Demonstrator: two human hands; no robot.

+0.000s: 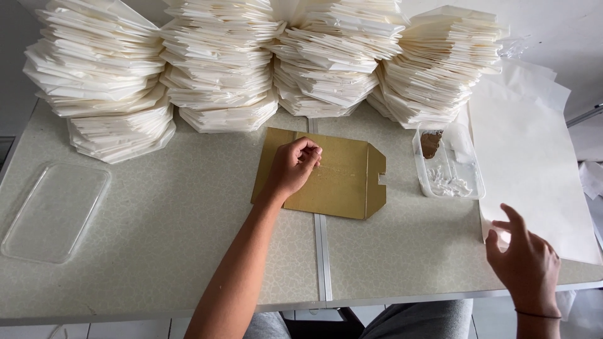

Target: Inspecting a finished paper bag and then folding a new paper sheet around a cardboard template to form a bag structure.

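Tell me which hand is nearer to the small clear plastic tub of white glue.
Left. The left hand rests on the flat gold card sheet beside the small clear plastic tub; the right hand hovers nearer the table's front edge.

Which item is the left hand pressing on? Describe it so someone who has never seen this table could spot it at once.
Start at the row of tall white paper stacks along the table's far edge. Just in front of them, mid-table, lies a flat gold card template under the left hand. It is the only gold piece, with angled corners and a notched right flap.
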